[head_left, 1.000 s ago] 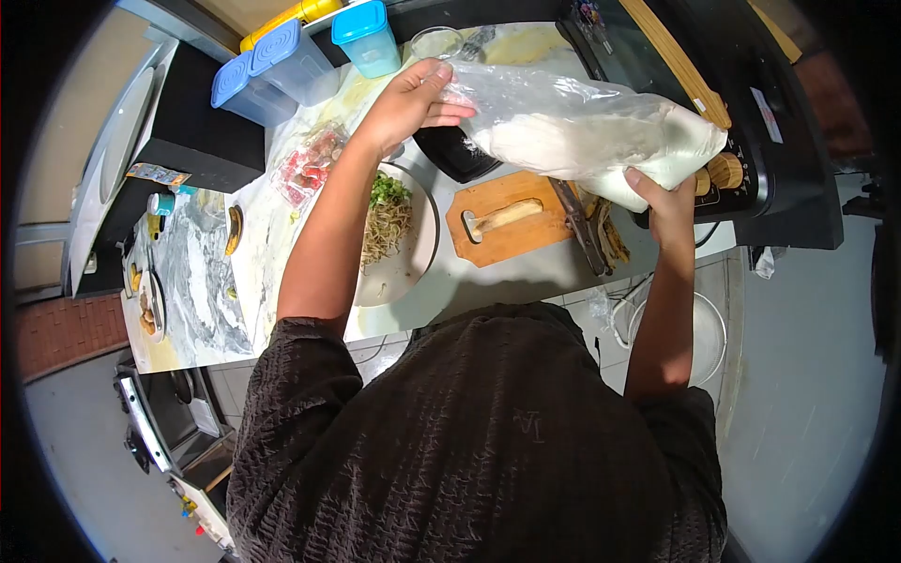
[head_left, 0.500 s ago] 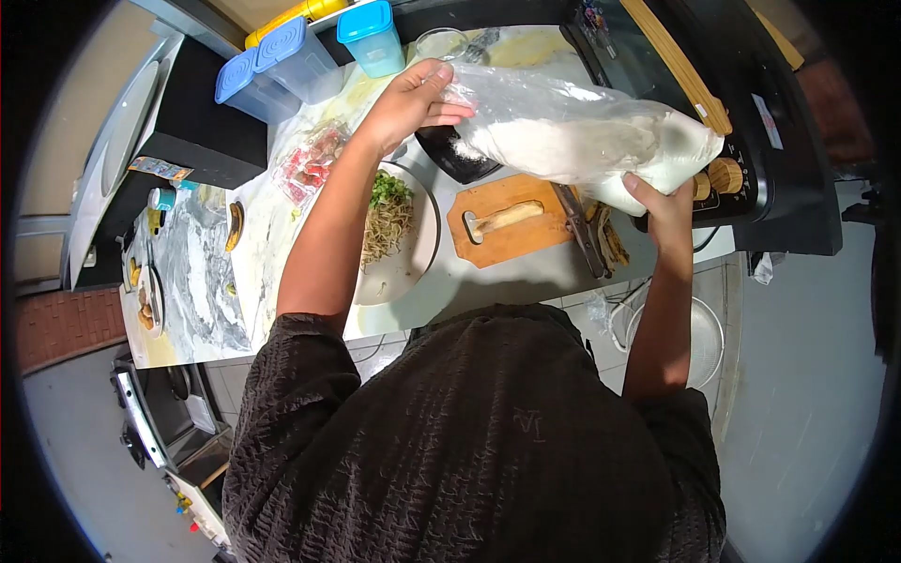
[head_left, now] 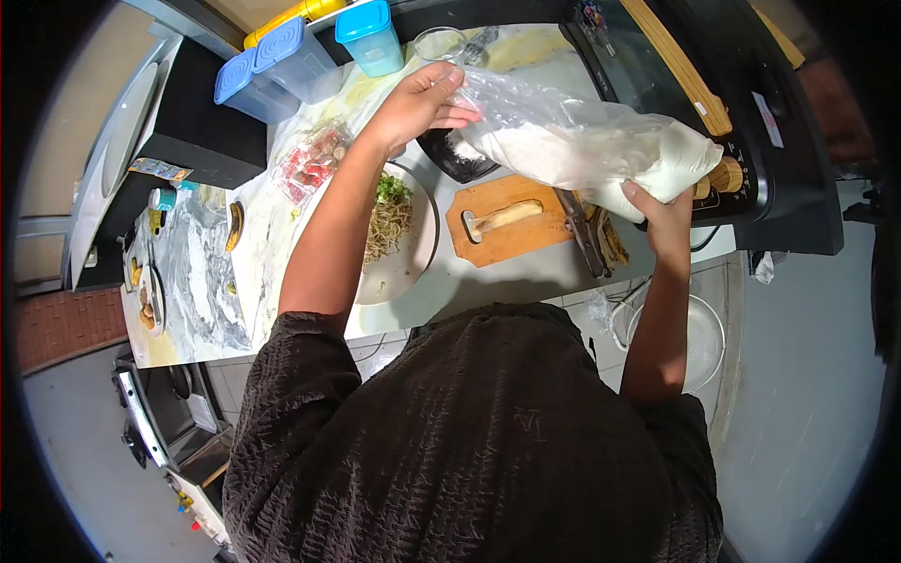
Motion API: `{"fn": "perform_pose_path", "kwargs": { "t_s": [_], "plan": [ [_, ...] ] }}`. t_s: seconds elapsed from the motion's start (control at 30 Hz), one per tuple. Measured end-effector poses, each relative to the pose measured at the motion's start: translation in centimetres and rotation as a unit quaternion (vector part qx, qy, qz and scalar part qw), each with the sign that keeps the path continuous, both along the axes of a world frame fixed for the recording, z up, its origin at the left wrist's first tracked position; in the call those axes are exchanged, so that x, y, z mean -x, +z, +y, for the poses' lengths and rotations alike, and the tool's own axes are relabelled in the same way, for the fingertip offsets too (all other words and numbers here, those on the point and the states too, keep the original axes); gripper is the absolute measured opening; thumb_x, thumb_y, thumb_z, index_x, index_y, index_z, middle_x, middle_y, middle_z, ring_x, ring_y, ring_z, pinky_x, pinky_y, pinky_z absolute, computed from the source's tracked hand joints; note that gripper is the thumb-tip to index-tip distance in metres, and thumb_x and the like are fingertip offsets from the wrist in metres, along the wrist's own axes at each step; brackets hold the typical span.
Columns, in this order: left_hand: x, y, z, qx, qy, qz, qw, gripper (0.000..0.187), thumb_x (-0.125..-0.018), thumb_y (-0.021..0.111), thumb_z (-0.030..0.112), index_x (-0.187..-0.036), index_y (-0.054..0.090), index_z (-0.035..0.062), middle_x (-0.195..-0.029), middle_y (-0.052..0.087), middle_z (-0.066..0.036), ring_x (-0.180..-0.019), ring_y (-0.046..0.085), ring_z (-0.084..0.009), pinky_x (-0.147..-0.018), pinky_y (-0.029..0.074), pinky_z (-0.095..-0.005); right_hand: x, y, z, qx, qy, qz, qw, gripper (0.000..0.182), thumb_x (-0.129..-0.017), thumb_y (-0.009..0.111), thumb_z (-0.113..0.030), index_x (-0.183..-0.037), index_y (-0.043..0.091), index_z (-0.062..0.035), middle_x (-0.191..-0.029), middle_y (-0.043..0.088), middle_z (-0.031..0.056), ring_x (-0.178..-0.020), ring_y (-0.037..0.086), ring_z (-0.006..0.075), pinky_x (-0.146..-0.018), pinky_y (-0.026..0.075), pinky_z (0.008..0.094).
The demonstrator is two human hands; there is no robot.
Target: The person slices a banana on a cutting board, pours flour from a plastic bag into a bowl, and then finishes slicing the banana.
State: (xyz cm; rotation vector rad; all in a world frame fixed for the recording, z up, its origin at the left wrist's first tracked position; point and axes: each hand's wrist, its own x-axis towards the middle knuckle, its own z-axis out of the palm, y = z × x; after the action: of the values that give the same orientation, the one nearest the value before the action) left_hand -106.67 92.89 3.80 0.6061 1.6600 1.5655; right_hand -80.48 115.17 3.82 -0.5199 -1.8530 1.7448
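Note:
A clear plastic bag of white flour [head_left: 582,155] is held slantwise between both hands. My left hand [head_left: 427,108] pinches the bag's open end. Under the bulging closed end, my right hand [head_left: 662,211] grips the bag with the thumb on top. Below the bag's mouth sits a black dish [head_left: 457,164] with some white powder in it, partly hidden by the bag. A peeled banana [head_left: 507,218] lies on a wooden cutting board [head_left: 493,246]. Next to the board are a knife [head_left: 584,235] and dark banana peels [head_left: 610,239].
A large plate [head_left: 399,272] holds bean sprouts and chopped greens. Beyond it are a bag of red pieces [head_left: 314,164], blue-lidded containers [head_left: 369,42] and a glass bowl [head_left: 439,42]. A black oven with wooden knobs [head_left: 725,174] stands at the right.
The bag has dipped slightly at its open end, and the flour inside has shifted. More white powder shows in the black dish. Both hands have barely moved.

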Motion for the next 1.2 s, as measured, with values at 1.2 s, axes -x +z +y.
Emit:
{"fn": "perform_pose_path", "kwargs": {
  "t_s": [1.2],
  "plan": [
    [-0.7, 0.8, 1.2, 0.007, -0.02, 0.019, 1.0, 0.038, -0.102, 0.05, 0.031, -0.128, 0.05, 0.004, -0.113, 0.063, -0.011, -0.096, 0.069, -0.0236, -0.082, 0.058, -0.031, -1.8, -1.9, -0.1, 0.05, -0.03, 0.006, 0.998, 0.067, -0.071, 0.077, 0.004, -0.129, 0.043, 0.0009, -0.116, 0.059, 0.0106, -0.104, 0.06, 0.0189, -0.091, 0.05, 0.0327]
  ]
}}
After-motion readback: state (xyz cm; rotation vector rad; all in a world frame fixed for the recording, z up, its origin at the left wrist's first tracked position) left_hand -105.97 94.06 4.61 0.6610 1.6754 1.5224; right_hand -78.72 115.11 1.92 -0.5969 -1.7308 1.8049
